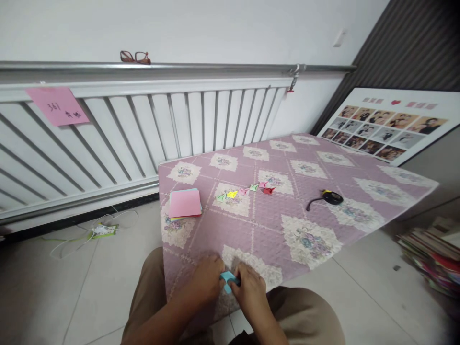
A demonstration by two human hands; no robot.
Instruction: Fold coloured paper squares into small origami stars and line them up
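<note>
A small folded piece of blue paper point(227, 276) is held between my two hands, low over the near edge of the table. My left hand point(210, 277) grips its left side, the fingers curled in. On the other side, my right hand point(250, 283) pinches the paper between thumb and fingers. Farther back lies a row of several small folded paper figures, among them a yellow one point(232, 194), a green one point(254, 187) and a red one point(268, 190). A stack of coloured paper squares point(185, 203), pink on top, rests at the table's left edge.
A purple floral cloth point(266, 230) covers the table. Toward the right is a black tape measure point(332, 197) with a strap. A radiator point(201, 120) runs behind, with glasses point(135, 57) on its pipe. A photo board point(388, 125) leans at back right; a power strip point(104, 231) lies on the floor.
</note>
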